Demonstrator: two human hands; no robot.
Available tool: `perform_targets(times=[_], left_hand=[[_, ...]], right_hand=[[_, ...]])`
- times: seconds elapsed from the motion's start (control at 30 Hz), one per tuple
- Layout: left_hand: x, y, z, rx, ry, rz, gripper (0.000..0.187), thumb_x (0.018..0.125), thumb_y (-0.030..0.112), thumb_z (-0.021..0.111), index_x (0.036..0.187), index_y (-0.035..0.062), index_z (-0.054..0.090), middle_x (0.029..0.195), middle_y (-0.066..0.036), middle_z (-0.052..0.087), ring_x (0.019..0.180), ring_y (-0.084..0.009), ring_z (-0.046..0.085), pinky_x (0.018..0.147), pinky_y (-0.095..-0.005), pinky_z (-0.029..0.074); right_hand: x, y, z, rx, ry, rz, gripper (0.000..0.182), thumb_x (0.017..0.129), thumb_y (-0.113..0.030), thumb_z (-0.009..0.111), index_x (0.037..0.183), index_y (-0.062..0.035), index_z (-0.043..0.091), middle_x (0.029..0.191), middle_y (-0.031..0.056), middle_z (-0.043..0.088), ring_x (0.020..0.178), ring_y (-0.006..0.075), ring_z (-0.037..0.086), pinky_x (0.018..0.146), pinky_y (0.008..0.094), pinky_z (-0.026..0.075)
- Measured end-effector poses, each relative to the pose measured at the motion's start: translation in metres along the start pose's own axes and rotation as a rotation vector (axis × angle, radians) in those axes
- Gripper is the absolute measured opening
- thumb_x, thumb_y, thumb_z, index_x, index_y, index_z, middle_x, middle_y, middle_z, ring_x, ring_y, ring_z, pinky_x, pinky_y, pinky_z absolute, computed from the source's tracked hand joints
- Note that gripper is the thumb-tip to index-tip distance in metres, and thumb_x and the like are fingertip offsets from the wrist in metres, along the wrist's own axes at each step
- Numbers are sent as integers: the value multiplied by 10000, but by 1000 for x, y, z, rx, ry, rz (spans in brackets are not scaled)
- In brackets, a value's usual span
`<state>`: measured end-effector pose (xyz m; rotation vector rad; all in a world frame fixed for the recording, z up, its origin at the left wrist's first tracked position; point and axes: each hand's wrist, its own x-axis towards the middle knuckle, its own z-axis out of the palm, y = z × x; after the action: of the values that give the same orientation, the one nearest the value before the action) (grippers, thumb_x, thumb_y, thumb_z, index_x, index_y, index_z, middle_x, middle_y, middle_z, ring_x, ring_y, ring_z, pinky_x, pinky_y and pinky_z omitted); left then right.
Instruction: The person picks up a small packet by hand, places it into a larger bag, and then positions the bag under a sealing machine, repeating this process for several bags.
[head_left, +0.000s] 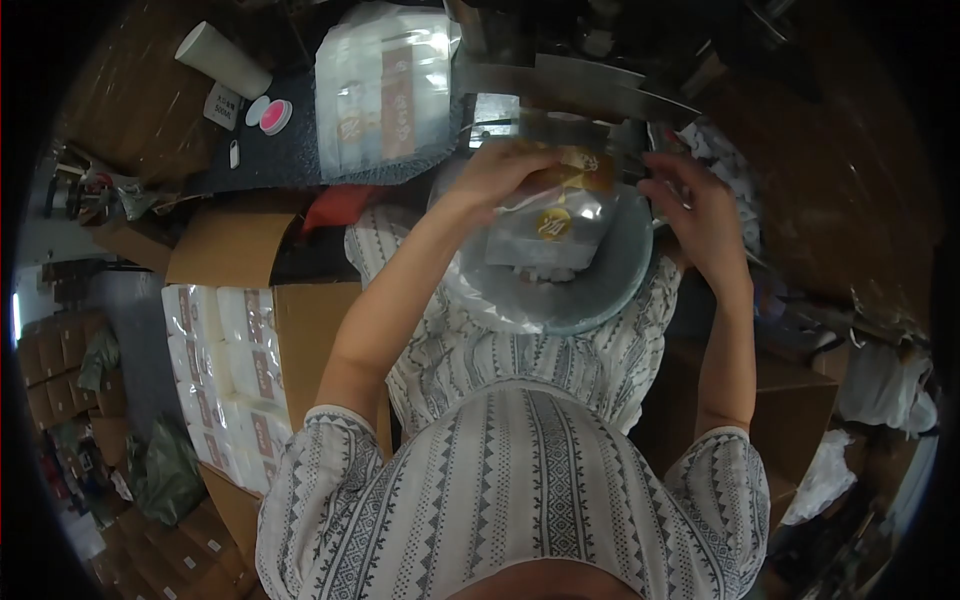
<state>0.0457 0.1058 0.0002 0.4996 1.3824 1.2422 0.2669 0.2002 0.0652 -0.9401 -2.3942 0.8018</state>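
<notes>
At frame centre, the left hand [505, 172] pinches the top edge of a clear plastic pouch with a gold round sticker [552, 228], above a grey round tray [600, 300]. The right hand [700, 215], fingers loosely spread, touches the pouch's right edge.

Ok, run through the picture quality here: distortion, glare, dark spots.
Head view: strong fisheye, with black corners and the box walls bowed at the left edge. Glare sits on the clear bag up top and on the pouch between the left hand and right hand. The right side and top edge fall into deep shadow. Edges go soft; the centre is fairly sharp.
</notes>
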Motion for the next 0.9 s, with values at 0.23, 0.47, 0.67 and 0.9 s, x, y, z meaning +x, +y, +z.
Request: perform_targets(times=[0.23,0.47,0.67,0.9], left_hand=[[-19,10,-42,258,47,200,399,863,274,676,1095,-40,595,1032,-122,645,868,-215,653,705,-324,535],[-53,-30,-108,1588,727,871,386,809,178,668,1142,14,562,1065,-142,600,980,-352,565,839,-403,442],[-90,-20,-68,1197,736,786,102,800,63,636,901,56,645,815,-96,607,725,-308,603,615,-372,475],[-105,-11,-30,1112,413,811,80,815,90,644,885,60,668,775,-110,604,675,-296,598,580,-339,469]], right_hand=[[18,77,-1,-666,-112,156,240,827,-202,579,1050,-133,635,973,160,668,928,356,627,779,424,501],[10,44,-8,-317,112,215,259,770,-169,651,1009,-71,624,906,171,660,877,348,635,770,420,500],[10,-18,24,240,-6,-128,253,766,-29,697,1012,-32,636,929,79,641,818,211,635,722,314,512],[14,-46,43,153,-157,-422,244,813,-40,661,1055,-58,642,1018,60,630,900,197,625,779,298,503]])
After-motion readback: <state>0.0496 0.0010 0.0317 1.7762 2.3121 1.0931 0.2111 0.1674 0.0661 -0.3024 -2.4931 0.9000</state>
